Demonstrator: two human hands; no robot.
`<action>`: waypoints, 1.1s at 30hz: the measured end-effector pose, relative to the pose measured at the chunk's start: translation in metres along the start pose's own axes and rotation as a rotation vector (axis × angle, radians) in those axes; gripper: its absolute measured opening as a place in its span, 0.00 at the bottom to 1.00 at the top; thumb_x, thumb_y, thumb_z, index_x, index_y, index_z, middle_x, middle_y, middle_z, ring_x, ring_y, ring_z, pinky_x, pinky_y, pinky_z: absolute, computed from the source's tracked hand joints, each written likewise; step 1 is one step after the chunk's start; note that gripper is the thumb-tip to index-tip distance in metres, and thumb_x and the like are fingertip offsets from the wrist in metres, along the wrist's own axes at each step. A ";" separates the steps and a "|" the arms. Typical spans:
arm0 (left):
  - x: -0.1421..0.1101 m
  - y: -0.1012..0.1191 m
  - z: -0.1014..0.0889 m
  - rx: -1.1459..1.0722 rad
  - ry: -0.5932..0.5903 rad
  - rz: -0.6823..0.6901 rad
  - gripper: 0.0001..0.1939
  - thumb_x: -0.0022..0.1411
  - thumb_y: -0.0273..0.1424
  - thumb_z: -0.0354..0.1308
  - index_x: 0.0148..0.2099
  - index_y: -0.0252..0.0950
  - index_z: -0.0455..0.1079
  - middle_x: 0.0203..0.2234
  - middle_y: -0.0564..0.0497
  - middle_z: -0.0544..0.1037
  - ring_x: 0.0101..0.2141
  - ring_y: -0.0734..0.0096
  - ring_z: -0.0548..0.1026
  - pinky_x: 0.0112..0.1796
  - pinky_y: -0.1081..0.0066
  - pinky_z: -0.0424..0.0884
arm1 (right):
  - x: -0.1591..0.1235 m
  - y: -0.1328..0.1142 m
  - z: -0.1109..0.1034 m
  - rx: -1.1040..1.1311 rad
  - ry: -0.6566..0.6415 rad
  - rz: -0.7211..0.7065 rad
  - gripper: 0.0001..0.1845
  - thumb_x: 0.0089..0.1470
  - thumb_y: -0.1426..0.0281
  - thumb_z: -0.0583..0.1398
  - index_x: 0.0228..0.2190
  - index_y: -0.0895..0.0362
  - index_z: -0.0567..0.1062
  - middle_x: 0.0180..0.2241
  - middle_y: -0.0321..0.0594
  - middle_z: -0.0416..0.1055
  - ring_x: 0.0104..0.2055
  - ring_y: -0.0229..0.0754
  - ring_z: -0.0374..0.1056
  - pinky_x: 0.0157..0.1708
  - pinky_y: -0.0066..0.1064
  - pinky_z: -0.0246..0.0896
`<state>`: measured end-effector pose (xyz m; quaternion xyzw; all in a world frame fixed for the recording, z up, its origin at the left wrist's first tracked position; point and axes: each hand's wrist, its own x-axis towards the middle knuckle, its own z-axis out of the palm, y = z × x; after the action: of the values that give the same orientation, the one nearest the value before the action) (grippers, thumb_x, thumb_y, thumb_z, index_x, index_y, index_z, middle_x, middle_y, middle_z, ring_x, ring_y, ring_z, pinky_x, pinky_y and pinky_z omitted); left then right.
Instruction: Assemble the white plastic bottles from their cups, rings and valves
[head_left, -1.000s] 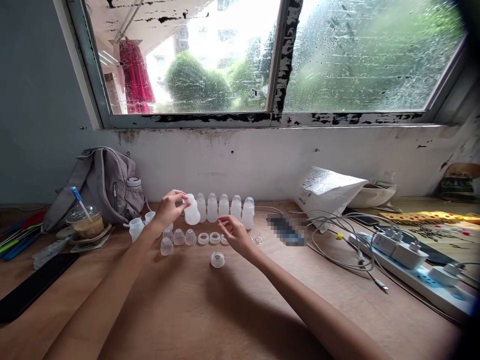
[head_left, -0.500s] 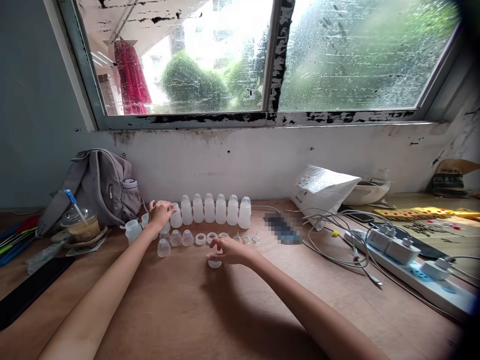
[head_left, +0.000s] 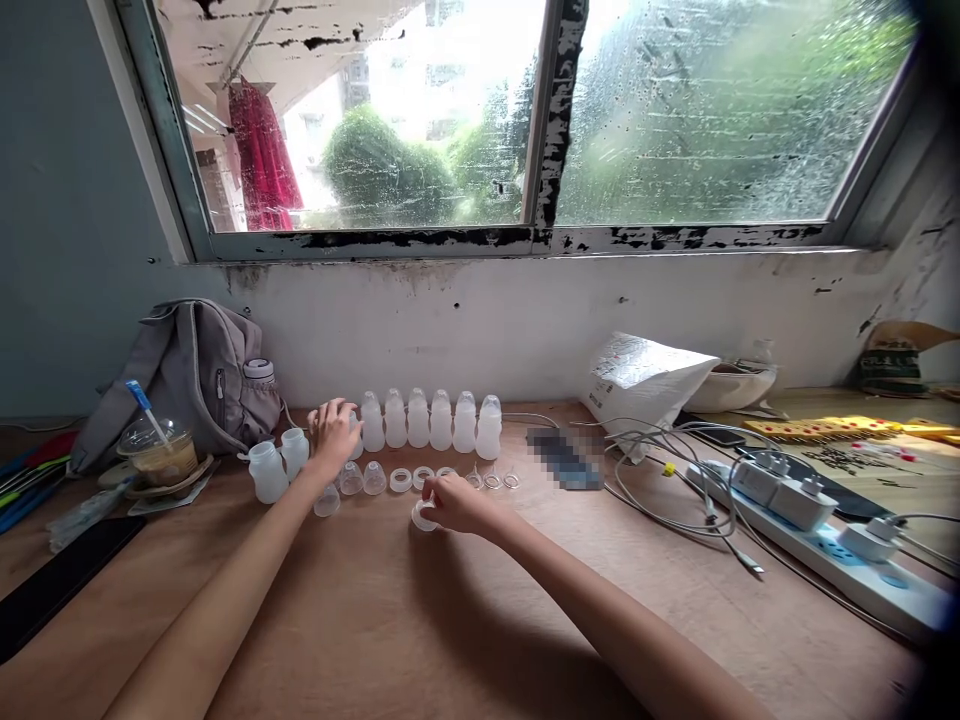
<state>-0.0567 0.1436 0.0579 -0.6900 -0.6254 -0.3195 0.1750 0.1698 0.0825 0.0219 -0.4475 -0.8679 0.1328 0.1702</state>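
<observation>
Several small white plastic bottles [head_left: 440, 421] stand in a row against the wall. In front of them lie clear domed caps [head_left: 373, 478], white rings [head_left: 401, 480] and thin clear rings [head_left: 511, 480]. My left hand [head_left: 331, 432] rests at the left end of the bottle row, fingers loosely curled over the leftmost bottle. My right hand [head_left: 450, 502] pinches a small clear cap piece [head_left: 420, 515] and tilts it just above the wooden table [head_left: 465, 620]. Two more bottles [head_left: 268, 472] stand apart to the left.
A grey bag [head_left: 196, 372] and a lidded drink cup with a straw [head_left: 159, 452] sit at the left, a black phone [head_left: 52, 585] near the front left. On the right lie a white packet [head_left: 645, 382], tangled cables [head_left: 675, 470] and a power strip [head_left: 825, 540].
My left hand set the bottle it held down at the left end of the row and stayed there. My right hand dropped from the rings to the lone cap piece and picked it up.
</observation>
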 end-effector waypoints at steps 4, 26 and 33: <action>-0.030 0.042 -0.024 -0.212 -0.390 0.140 0.16 0.55 0.39 0.50 0.45 0.40 0.66 0.40 0.48 0.72 0.44 0.60 0.67 0.42 0.65 0.62 | 0.003 0.002 -0.008 0.050 0.061 0.012 0.05 0.45 0.72 0.57 0.28 0.60 0.71 0.24 0.38 0.69 0.24 0.36 0.62 0.22 0.24 0.49; -0.055 0.075 -0.027 -0.329 -0.669 0.193 0.17 0.46 0.43 0.57 0.37 0.39 0.69 0.31 0.52 0.75 0.32 0.65 0.72 0.29 0.74 0.63 | -0.001 0.007 -0.034 0.111 0.021 -0.104 0.09 0.46 0.79 0.53 0.31 0.61 0.70 0.25 0.37 0.69 0.25 0.34 0.62 0.23 0.22 0.53; -0.054 0.060 -0.022 -0.134 -0.780 0.166 0.17 0.44 0.39 0.58 0.38 0.39 0.68 0.34 0.50 0.74 0.37 0.63 0.71 0.30 0.74 0.64 | -0.006 0.037 -0.058 -0.082 -0.297 0.233 0.13 0.39 0.75 0.62 0.32 0.60 0.71 0.28 0.39 0.68 0.23 0.35 0.64 0.19 0.23 0.53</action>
<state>-0.0039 0.0800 0.0480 -0.8176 -0.5649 -0.0586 -0.0953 0.2241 0.1028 0.0598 -0.5271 -0.8304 0.1805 0.0055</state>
